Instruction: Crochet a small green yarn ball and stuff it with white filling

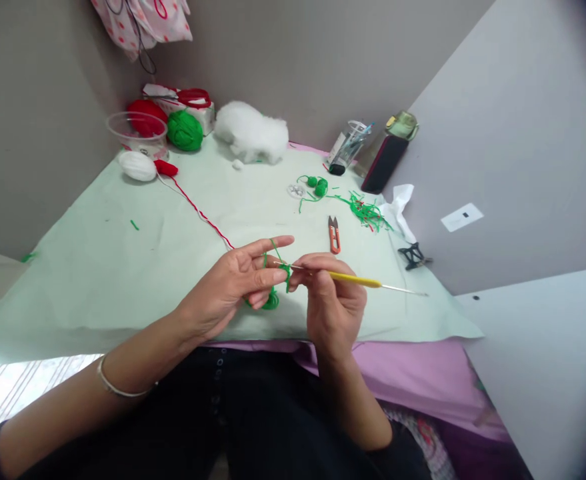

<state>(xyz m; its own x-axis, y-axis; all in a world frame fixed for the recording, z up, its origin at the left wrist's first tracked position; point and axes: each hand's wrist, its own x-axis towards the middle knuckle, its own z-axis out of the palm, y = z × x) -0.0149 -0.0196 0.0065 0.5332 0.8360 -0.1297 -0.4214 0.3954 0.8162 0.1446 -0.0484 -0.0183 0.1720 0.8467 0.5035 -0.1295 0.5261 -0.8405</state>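
Over the near part of the table, my left hand [237, 277] pinches a small piece of green crochet work [287, 272] between thumb and fingers. Green yarn [271, 300] runs over its raised index finger, and a loose bundle hangs below the palm. My right hand [337, 303] grips a crochet hook [355, 279] by its yellow handle, pen-like. The hook's thin metal tip points left and meets the green stitches; its other metal end sticks out to the right. Whether the tip is inside a loop is too small to tell.
Orange thread snips [335, 237] lie beyond my right hand. Green yarn scraps [367, 212], small green balls [321, 187] and a black stand [413, 256] are at right. White stuffing [253, 130], a green yarn ball [185, 130] and a clear tub [137, 137] stand at the back.
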